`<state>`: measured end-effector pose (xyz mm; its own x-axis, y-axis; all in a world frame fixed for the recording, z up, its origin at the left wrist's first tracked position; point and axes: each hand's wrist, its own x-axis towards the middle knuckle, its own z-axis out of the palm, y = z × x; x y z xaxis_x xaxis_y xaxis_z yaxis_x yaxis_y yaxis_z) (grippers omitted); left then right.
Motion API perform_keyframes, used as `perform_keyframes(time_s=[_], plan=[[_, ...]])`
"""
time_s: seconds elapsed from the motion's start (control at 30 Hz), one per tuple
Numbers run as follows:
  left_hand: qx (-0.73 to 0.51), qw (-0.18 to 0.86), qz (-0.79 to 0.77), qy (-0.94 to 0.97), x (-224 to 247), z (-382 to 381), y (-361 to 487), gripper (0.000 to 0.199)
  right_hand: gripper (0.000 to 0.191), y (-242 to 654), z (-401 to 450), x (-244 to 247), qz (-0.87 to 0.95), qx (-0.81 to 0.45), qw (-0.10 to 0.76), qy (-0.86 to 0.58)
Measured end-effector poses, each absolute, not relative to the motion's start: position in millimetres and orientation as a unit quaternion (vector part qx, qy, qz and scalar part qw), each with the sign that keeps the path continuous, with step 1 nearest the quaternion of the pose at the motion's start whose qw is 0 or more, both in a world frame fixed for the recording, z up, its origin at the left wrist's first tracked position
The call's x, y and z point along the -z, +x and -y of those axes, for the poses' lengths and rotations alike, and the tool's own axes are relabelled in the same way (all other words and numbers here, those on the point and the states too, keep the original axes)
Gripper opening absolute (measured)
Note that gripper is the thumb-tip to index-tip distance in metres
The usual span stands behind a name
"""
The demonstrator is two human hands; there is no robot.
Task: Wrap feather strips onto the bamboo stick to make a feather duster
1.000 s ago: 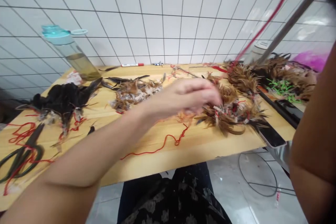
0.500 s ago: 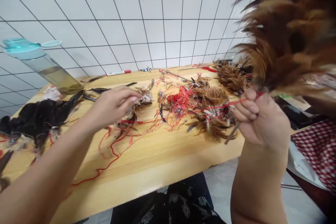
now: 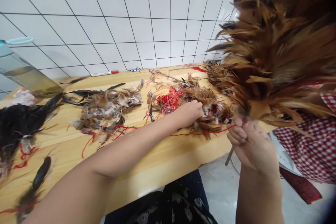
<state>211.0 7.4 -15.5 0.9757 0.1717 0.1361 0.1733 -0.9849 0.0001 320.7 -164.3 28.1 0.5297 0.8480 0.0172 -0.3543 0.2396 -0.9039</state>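
Observation:
My right hand (image 3: 253, 141) is closed round the stick (image 3: 230, 155) of a large brown feather duster (image 3: 278, 59), whose feathers fan out above the fist. A red string (image 3: 199, 134) runs left from that hand across the table. My left hand (image 3: 191, 112) reaches over the table, fingers curled, at the near side of a pile of brown feathers (image 3: 201, 93); whatever its fingers may hold is hidden. Just left of this pile lies a tangle of red string (image 3: 170, 99).
A loose feather bunch (image 3: 105, 106) and black feathers (image 3: 25, 120) lie on the wooden table (image 3: 157, 173). A tilted-looking water bottle (image 3: 31, 78) and a marker (image 3: 104, 73) are near the tiled wall. Red checked cloth (image 3: 309, 147) shows at right.
My left hand has moved right, from the left feather bunch to the brown feather pile. The duster in my right hand has come lower and further into view. The view has shifted rightward.

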Motion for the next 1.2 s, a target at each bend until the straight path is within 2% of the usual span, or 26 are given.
perform_keyframes(time_s=[0.1,0.27,0.37,0.57,0.77,0.9,1.07,1.2], plan=[[0.097,-0.030,0.096,-0.990,13.4,-19.8,200.4,0.023,0.052,322.5,159.5,-23.5,0.255,-0.405,0.752,-0.453],[0.134,-0.104,0.116,-0.979,7.0,-28.6,185.5,0.026,0.046,322.3,148.0,-19.3,0.227,-0.423,0.759,-0.440],[0.095,-0.106,0.088,-0.986,9.1,-22.0,185.8,0.030,0.040,321.7,143.4,-18.1,0.233,-0.433,0.750,-0.443],[0.050,-0.083,0.124,-0.987,21.3,-18.1,191.1,0.018,0.042,315.9,141.9,-16.9,0.234,-0.432,0.748,-0.446],[0.176,-0.141,0.245,-0.943,8.0,-27.1,177.4,0.012,0.043,316.3,146.1,-14.7,0.239,-0.411,0.757,-0.449],[0.158,-0.197,0.315,-0.915,-0.1,-27.0,170.1,0.014,0.037,322.0,150.2,-10.1,0.259,-0.411,0.741,-0.463],[0.130,-0.169,0.341,-0.916,0.1,-26.4,166.4,0.021,0.047,326.5,156.0,-6.5,0.241,-0.393,0.762,-0.456],[0.114,-0.119,0.307,-0.937,-6.0,-25.5,163.2,0.016,0.044,328.7,159.6,-4.5,0.223,-0.400,0.762,-0.459]])
